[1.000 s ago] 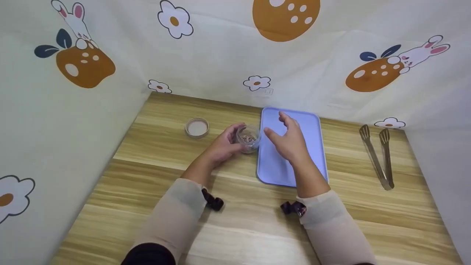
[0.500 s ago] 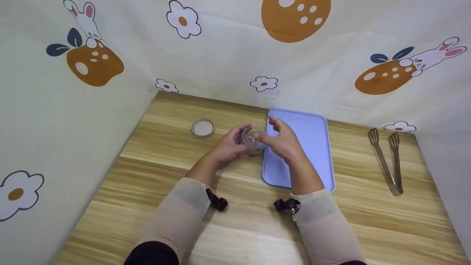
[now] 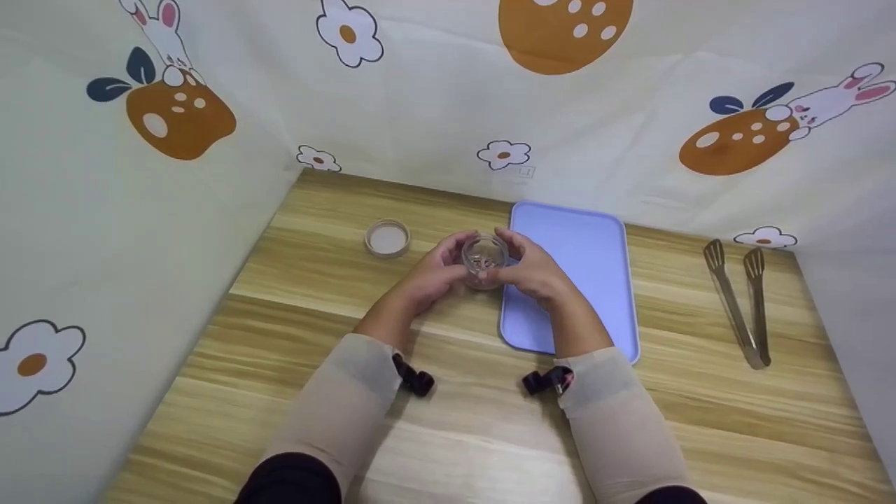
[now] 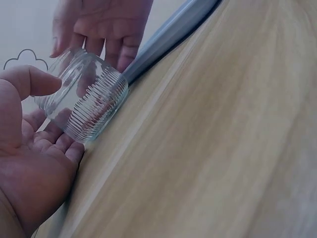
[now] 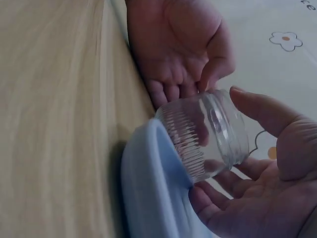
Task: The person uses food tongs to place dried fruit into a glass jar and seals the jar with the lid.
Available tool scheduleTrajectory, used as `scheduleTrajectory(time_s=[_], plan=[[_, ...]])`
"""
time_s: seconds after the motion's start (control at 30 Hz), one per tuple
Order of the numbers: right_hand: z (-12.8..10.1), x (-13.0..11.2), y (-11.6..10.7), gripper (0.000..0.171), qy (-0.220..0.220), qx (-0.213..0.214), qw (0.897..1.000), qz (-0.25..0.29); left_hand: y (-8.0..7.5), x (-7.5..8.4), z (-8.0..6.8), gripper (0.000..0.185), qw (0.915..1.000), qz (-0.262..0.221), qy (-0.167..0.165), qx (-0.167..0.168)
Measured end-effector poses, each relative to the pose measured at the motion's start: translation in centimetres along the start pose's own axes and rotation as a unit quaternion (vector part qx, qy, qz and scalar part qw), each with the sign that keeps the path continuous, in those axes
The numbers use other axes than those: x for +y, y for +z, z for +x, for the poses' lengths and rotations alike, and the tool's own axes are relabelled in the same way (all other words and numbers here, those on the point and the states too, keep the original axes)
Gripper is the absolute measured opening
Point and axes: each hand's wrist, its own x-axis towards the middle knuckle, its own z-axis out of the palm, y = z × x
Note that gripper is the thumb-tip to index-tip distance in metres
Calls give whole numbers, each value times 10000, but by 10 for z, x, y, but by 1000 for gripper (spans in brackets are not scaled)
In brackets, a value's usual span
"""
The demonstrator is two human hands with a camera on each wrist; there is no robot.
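A clear glass jar [image 3: 485,255] with a ribbed lower wall stands uncovered by the left edge of the blue tray [image 3: 574,280]. Small pinkish-brown bits lie in its bottom. My left hand [image 3: 435,274] holds it from the left, thumb at the near side and fingers round the far side. From the right, my right hand [image 3: 537,269] grips the same jar, its thumb across the near side. Both thumbs and the curled fingers around the glass show in the right wrist view, where the jar [image 5: 198,134] overlaps the tray's rim.
A round beige lid [image 3: 387,239] lies on the wooden table [image 3: 448,434] to the left of the jar. Metal tongs [image 3: 742,308] lie spread at the far right. A printed cloth [image 3: 413,98] hangs behind and along the sides.
My right hand has come left and down from above the tray to the jar and now holds it. The left hand stays on the jar. The view has shifted slightly.
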Motion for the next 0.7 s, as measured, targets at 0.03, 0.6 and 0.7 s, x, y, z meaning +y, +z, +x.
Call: scheduleTrajectory(time_s=[0.03,0.6,0.7], plan=[[1,1,0,106,0,-6,10000,41,0,1,0,77,10000,-3,-13,3],[8,8,5,104,-55,-7,9969,-783,-2,5,-3,77,9999,-95,-45,93],[9,8,5,104,-63,-12,9949,-1004,-6,7,-4,78,9999,-68,-12,81]])
